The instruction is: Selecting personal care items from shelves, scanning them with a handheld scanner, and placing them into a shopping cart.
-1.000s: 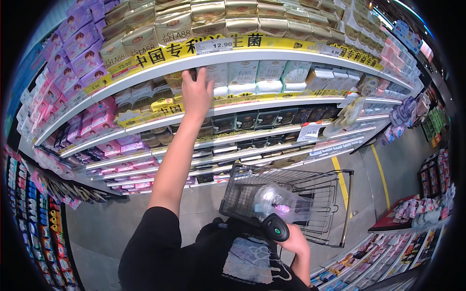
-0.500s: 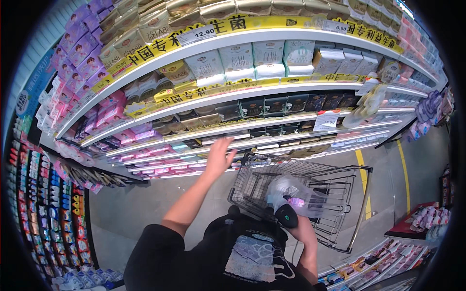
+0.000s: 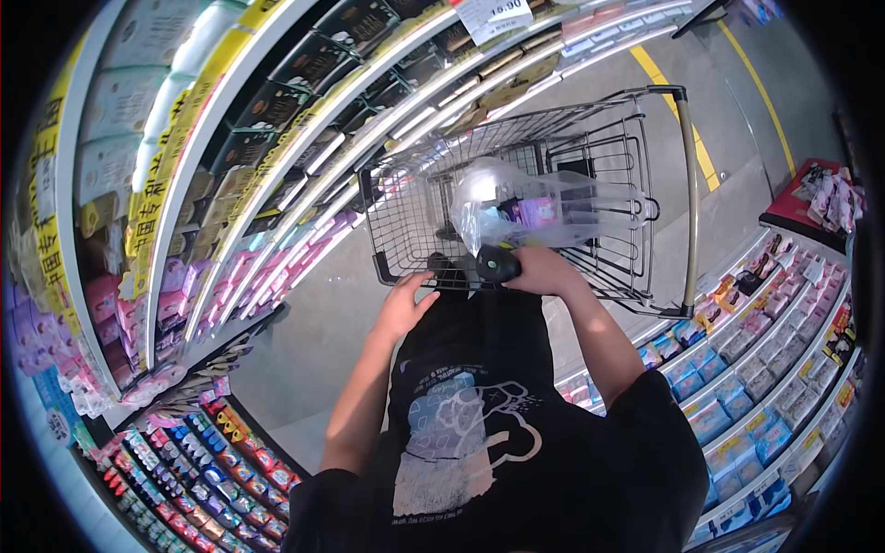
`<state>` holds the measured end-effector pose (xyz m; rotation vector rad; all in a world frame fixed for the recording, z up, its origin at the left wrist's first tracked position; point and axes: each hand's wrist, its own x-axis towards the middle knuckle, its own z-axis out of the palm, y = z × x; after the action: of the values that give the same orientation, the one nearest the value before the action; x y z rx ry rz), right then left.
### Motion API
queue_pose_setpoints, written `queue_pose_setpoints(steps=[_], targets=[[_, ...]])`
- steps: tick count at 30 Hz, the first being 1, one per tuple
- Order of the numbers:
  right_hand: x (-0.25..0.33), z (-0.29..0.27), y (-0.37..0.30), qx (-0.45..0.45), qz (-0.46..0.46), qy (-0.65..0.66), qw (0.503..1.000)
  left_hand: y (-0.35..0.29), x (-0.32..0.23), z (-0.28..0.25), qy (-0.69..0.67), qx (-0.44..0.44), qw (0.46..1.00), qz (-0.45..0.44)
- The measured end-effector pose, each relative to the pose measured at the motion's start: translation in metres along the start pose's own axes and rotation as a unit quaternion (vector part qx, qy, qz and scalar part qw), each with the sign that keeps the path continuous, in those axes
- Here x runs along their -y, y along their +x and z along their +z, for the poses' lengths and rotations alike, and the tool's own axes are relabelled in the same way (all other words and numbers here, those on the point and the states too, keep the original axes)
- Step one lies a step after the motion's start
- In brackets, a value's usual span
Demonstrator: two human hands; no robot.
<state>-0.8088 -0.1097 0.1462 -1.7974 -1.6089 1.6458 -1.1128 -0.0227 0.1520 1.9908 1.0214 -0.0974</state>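
A wire shopping cart [image 3: 690,198] stands in front of me, its handle to the right. At its near left corner is my left hand [image 3: 404,304], empty, with fingers stretched and the thumb apart. I cannot tell whether its fingertips touch the wire rim. Over the cart's near side, my right hand [image 3: 544,273] is closed around a rounded black handheld device [image 3: 499,264], whose kind is not clear. Inside the cart lies a clear plastic bag [image 3: 489,189] holding a purple package [image 3: 533,212]. The right fingertips are partly hidden by the device.
Tall shelves [image 3: 244,198] of boxed packs curve along the left and far side, with a price tag [image 3: 493,18] on one edge. Lower right, another shelf [image 3: 737,405] carries small packets. Hanging goods [image 3: 194,479] fill the lower left. Yellow lines [image 3: 705,157] mark the grey floor.
My view has swung so the shelves now stand at the left. My left hand has drawn back from the shelf to the cart's corner. The right hand keeps hold of the black device.
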Motion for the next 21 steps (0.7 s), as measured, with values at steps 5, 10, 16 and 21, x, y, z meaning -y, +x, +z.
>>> queue_pose_setpoints(steps=[5,10,16,21], targets=[[-0.019,0.010,0.009,-0.004,0.015,0.032,0.999,0.034,-0.031,0.018,-0.039,-0.033,0.999,0.019],[-0.022,0.019,-0.021,-0.018,0.056,0.062,0.996,0.095,-0.045,0.045,-0.241,-0.085,0.967,-0.015],[-0.025,0.036,-0.094,-0.089,0.109,0.132,0.981,0.205,-0.016,0.119,-0.238,0.059,0.969,-0.030],[-0.027,0.060,-0.153,-0.197,0.145,0.325,0.914,0.277,0.068,0.194,0.091,-0.161,0.968,-0.172]])
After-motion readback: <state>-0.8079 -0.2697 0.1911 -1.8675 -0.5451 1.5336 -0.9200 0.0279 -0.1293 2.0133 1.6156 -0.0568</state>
